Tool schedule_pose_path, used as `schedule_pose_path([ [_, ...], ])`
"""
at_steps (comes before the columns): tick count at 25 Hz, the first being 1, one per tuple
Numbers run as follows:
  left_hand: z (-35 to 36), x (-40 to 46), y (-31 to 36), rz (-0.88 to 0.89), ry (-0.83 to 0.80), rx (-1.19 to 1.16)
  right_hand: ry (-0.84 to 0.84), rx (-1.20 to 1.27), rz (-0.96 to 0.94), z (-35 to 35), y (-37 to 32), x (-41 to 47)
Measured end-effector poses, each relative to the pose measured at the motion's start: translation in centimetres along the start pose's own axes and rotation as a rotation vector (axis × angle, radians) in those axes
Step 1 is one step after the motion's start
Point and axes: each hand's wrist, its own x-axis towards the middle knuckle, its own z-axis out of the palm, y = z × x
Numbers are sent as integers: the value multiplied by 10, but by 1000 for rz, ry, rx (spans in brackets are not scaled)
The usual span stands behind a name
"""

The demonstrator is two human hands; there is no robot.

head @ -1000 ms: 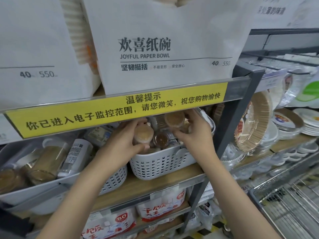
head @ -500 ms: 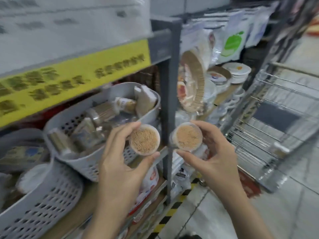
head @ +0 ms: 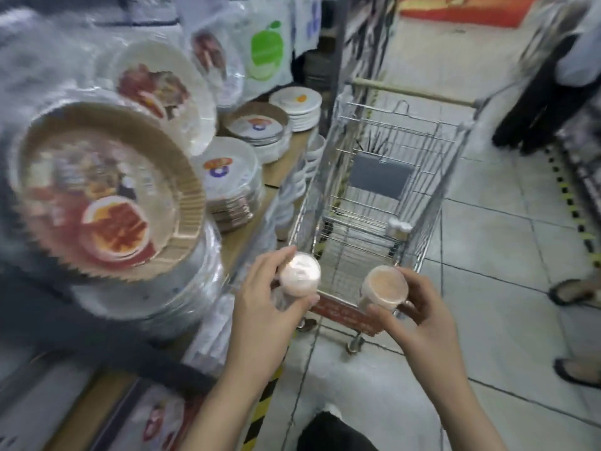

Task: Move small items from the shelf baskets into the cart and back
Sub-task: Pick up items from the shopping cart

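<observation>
My left hand grips a small round clear jar of toothpicks, its round end facing me. My right hand holds a second toothpick jar of the same kind between thumb and fingers. Both jars hang just in front of the near end of a wire shopping cart, which stands in the aisle to the right of the shelf. One small white item lies on the cart's floor. The shelf baskets are out of view.
Wrapped stacks of paper plates crowd the shelf on the left. A person in dark trousers stands at the far right, and sandalled feet show at the right edge. Tiled floor lies right of the cart.
Both hands lifted a jar each out of the white shelf basket, and my view swung right from the shelf to the cart. The jars now hang at the cart's near end.
</observation>
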Motion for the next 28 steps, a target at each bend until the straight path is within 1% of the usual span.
schedule_pose_path([
  [2, 27, 26, -12, -43, -62, -11, 11, -53, 25, -13, 17, 24],
  [7, 71, 76, -50, -188, -135, 5, -2, -65, 192, -30, 64, 69],
  [11, 94, 125, -79, -293, -137, -20, 36, 22, 336, -28, 104, 120],
  [14, 121, 178, -110, -335, -133, -14, 41, 64, 416, -21, 131, 171],
  [16, 142, 217, -131, -348, -142, -15, 51, 69, 452, -18, 147, 208],
  [21, 197, 304, -191, -441, -173, 2, 69, 44, 496, 0, 199, 301],
  [25, 239, 351, -240, -549, -162, -28, 46, 18, 562, 14, 264, 359],
  [28, 281, 373, -290, -592, -134, -41, 28, 4, 597, 23, 318, 402],
])
